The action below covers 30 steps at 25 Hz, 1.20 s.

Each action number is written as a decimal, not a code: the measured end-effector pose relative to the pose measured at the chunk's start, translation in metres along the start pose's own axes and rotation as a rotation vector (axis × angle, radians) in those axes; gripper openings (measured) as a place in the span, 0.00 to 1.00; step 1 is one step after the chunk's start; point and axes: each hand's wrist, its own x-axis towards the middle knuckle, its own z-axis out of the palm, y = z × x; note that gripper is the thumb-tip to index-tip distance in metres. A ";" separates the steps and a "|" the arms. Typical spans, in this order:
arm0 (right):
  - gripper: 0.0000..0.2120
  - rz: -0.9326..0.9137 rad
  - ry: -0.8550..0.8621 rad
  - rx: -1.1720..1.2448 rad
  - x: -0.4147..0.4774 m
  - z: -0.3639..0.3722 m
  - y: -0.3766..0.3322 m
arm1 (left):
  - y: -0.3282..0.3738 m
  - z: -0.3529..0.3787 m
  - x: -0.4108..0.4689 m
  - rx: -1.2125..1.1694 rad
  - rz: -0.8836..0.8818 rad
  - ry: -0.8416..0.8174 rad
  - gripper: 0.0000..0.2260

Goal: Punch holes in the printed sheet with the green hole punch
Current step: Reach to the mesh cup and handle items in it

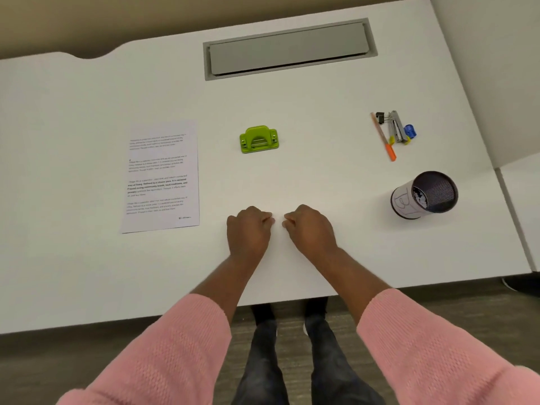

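A green hole punch point(259, 140) stands on the white desk point(321, 159), near its middle. The printed sheet point(162, 176) lies flat to its left, with several paragraphs of text. My left hand point(249, 229) and my right hand point(309, 227) rest side by side on the desk in front of the punch, both curled into loose fists with nothing in them. Neither hand touches the punch or the sheet. Pink sleeves cover my forearms.
At the right, a black mesh pen cup point(423, 195) with a white label. Behind it lie a stapler point(396, 127), a binder clip point(380, 117), an orange-tipped pencil point(383, 137) and a blue sharpener point(410, 132). A grey cable tray lid point(287, 48) sits at the back.
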 end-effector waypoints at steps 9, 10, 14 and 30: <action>0.07 -0.137 -0.022 -0.279 0.009 -0.003 -0.021 | -0.002 0.004 0.008 0.240 0.256 -0.061 0.11; 0.07 -0.137 -0.023 -0.272 0.009 -0.002 -0.021 | -0.002 0.005 0.009 0.239 0.264 -0.070 0.10; 0.07 -0.119 0.021 -0.198 0.009 0.001 -0.011 | 0.002 0.004 0.019 0.188 0.304 -0.071 0.11; 0.07 -0.049 0.034 -0.108 0.004 -0.014 0.009 | 0.022 -0.005 0.040 0.493 0.594 -0.193 0.04</action>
